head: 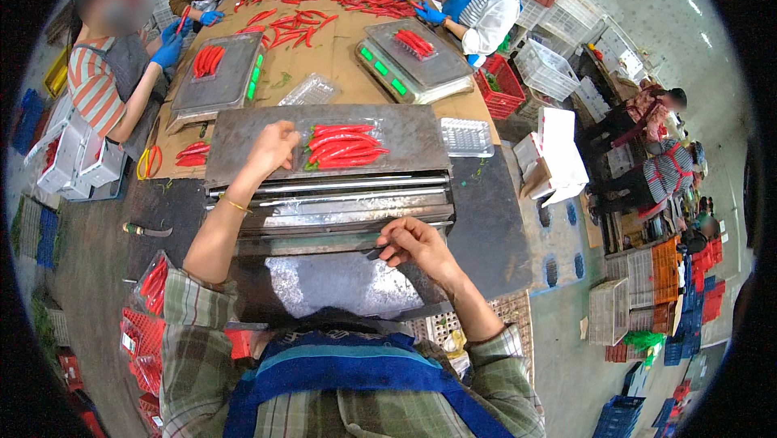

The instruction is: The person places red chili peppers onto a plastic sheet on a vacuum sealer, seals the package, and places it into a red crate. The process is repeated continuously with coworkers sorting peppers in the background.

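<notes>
A clear plastic tray of red chili peppers (pixel 346 146) lies on the flat metal plate (pixel 419 119) of what looks like a film-wrapping machine. At the tray's left end is my left hand (pixel 274 145), fingers curled in; whether it grips the tray's edge or film cannot be told. Bright metal rollers (pixel 352 183) run across the machine just below the plate. My right hand (pixel 416 248) is over the machine's near part, pinching a small dark piece (pixel 375 253) between thumb and fingers. Nearer me is a shiny metal surface (pixel 340 283).
Two scales (pixel 212 98) (pixel 419 83) each bear a chili tray. Empty clear trays (pixel 311 90) (pixel 467 137) lie nearby. Loose chilies (pixel 297 28) cover the far cardboard. Co-workers in blue gloves stand around the table. A hooked knife (pixel 147 230) and scissors (pixel 149 162) lie left.
</notes>
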`<action>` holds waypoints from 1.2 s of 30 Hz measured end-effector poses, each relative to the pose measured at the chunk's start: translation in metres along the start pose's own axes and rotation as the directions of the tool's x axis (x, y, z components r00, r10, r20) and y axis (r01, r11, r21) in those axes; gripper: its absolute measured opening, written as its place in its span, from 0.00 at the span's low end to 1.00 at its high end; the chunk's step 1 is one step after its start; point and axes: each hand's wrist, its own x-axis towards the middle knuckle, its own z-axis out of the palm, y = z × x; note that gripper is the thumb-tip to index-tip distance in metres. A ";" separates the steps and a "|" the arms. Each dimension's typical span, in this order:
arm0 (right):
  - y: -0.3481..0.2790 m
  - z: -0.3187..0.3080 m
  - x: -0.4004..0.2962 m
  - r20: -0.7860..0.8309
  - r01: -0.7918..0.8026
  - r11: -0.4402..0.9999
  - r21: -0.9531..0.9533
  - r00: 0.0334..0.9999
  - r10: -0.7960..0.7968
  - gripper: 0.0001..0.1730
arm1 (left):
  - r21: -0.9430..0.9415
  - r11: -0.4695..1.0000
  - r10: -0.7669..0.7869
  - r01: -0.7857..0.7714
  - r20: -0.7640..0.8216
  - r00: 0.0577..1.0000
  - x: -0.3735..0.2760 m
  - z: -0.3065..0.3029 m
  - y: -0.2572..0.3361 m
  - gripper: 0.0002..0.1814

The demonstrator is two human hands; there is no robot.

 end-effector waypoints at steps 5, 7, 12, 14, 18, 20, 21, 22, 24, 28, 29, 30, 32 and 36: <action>-0.003 -0.026 -0.008 -0.163 0.009 0.997 -0.071 0.986 -0.021 0.15 | 0.066 0.977 0.206 -0.202 -0.057 0.977 -0.073 -0.026 0.022 0.07; -0.006 -0.036 -0.006 -0.204 0.008 0.993 -0.115 0.979 -0.031 0.15 | 0.228 0.909 0.339 -0.348 0.078 0.937 -0.100 -0.028 0.022 0.05; -0.017 -0.037 0.004 -0.197 0.018 0.983 -0.182 0.979 -0.054 0.15 | 0.474 0.761 0.389 -0.443 0.215 0.896 -0.117 -0.018 0.020 0.12; -0.015 -0.038 0.009 -0.188 0.018 0.982 -0.186 0.981 -0.054 0.15 | 0.507 0.738 0.393 -0.446 0.215 0.894 -0.114 -0.012 0.020 0.10; -0.014 -0.038 0.011 -0.174 0.023 0.980 -0.197 0.983 -0.058 0.14 | 0.538 0.718 0.410 -0.442 0.186 0.893 -0.108 -0.003 0.017 0.06; -0.016 -0.039 0.009 -0.179 0.025 0.978 -0.209 0.982 -0.063 0.14 | 0.551 0.715 0.395 -0.430 0.188 0.899 -0.104 -0.001 0.010 0.05; -0.016 -0.039 0.008 -0.187 0.024 0.977 -0.212 0.980 -0.065 0.14 | 0.534 0.722 0.414 -0.440 0.177 0.893 -0.105 -0.001 0.010 0.06; -0.015 -0.041 0.008 -0.202 0.029 0.977 -0.211 0.977 -0.073 0.14 | 0.517 0.728 0.432 -0.450 0.165 0.887 -0.106 -0.002 0.009 0.06; -0.013 -0.047 0.008 -0.234 0.039 0.977 -0.208 0.968 -0.089 0.14 | 0.448 0.781 0.406 -0.434 0.163 0.899 -0.113 -0.007 0.010 0.06; -0.019 -0.048 0.011 -0.375 0.014 0.904 -0.428 0.907 -0.191 0.15 | 0.379 0.863 0.300 -0.334 0.147 0.943 -0.136 -0.027 0.010 0.04; -0.022 -0.046 0.014 -0.340 -0.041 0.869 -0.494 0.928 -0.149 0.15 | 0.399 0.861 0.291 -0.314 0.119 0.949 -0.141 -0.029 0.006 0.04; -0.026 -0.045 0.019 -0.308 -0.090 0.823 -0.561 0.945 -0.107 0.16 | 0.449 0.823 0.330 -0.347 0.119 0.936 -0.145 -0.029 0.003 0.04; -0.027 -0.045 0.026 -0.177 -0.098 0.821 -0.563 0.984 -0.004 0.18 | 0.301 0.937 0.139 -0.178 0.146 0.980 -0.145 -0.024 0.002 0.04; -0.024 -0.040 0.040 -0.052 -0.224 0.936 -0.271 0.975 0.218 0.18 | 0.050 0.992 -0.122 0.114 0.192 0.974 -0.146 -0.025 0.005 0.04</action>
